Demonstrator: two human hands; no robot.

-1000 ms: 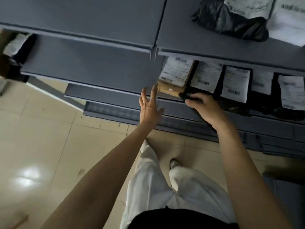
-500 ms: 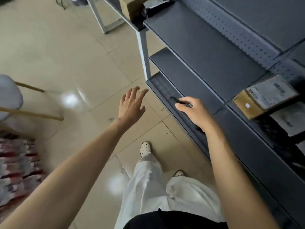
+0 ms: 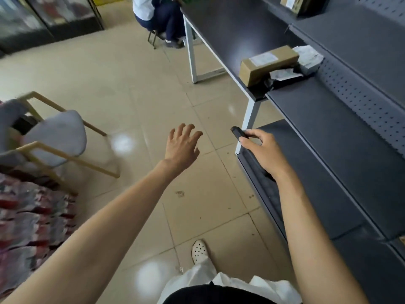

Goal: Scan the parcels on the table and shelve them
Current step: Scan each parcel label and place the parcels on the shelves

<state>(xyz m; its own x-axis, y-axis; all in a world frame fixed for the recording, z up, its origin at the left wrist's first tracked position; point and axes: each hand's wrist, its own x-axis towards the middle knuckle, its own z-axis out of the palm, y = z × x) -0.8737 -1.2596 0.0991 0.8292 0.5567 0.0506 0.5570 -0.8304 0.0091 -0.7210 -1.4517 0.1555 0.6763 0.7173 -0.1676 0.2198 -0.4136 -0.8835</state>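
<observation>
left hand [image 3: 183, 142] empty, fingers spread; right hand [image 3: 262, 149] clamped on scanner [image 3: 237, 133]. box [image 3: 268, 64] and bags [image 3: 285, 75] on tabletop [image 3: 230, 25] likely left to scan, shelve.

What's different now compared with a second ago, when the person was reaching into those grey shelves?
The person has turned away from the labelled parcels on the shelf toward the dark table, where a long brown cardboard box lies. The left hand left the shelf edge and now hangs open over the floor. Unchanged: the right hand still grips the small black scanner.
</observation>
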